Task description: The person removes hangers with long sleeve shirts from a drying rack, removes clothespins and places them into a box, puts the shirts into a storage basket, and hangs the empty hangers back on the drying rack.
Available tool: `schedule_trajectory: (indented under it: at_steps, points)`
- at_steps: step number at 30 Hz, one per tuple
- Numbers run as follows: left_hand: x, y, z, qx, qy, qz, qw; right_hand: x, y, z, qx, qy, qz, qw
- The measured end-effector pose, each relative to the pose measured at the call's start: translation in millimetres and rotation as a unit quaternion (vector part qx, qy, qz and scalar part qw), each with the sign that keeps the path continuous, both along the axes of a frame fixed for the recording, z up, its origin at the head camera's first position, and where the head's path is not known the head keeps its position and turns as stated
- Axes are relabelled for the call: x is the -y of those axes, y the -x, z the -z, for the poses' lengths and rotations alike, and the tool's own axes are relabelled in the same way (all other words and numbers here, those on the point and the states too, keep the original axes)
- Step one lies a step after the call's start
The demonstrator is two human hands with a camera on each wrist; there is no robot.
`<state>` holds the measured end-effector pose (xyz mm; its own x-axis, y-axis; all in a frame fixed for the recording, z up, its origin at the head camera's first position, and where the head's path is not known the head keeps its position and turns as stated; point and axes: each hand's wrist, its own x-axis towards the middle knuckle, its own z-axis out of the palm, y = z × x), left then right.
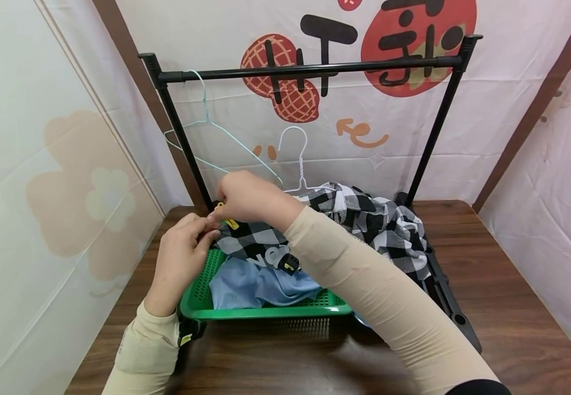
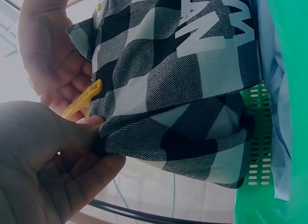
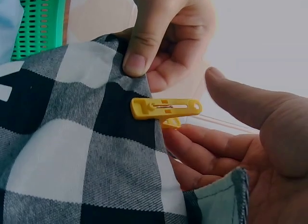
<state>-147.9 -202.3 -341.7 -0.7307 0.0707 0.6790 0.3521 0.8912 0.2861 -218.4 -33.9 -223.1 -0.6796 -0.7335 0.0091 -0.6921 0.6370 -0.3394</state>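
Observation:
My left hand (image 1: pixel 179 255) pinches the edge of a black-and-white checked garment (image 2: pixel 139 89) between thumb and fingers. A yellow clothespin (image 3: pixel 166 108) is clamped on that edge, just beside the pinch. My right hand (image 3: pixel 240 137) is at the clothespin's outer end, its thumb lifted away and its fingertips close below the clip. White letters (image 2: pixel 207 41) are printed on the cloth. The hook of a white hanger (image 1: pixel 301 153) rises behind the garment, its lower part mostly hidden by cloth.
Under the garment, a green basket (image 1: pixel 266 314) holds light blue cloth (image 1: pixel 251 282). A black rack (image 1: pixel 310 69) stands behind, with a pale blue hanger (image 1: pixel 207 118) on its bar at the left. The wooden table (image 1: pixel 463 241) lies below, with printed fabric walls (image 1: pixel 93 164) around it.

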Motion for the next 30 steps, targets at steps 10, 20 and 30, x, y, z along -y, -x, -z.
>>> schedule_trajectory:
  at_steps: [10, 20, 30]
  points:
    - [0.0, -0.3, -2.2, 0.006, -0.003, -0.002, 1.0, 5.0, -3.5, 4.9, -0.004, 0.023, 0.005, 1.0]
    - [0.4, 0.5, -3.8, 0.006, -0.002, 0.008, 0.9999, 5.6, -3.5, 7.3, -0.018, 0.038, 0.013, 0.999]
    - [0.4, 0.6, -2.3, 0.013, -0.003, 0.008, 0.9999, 5.4, -3.3, 7.7, -0.047, 0.051, 0.003, 0.998]
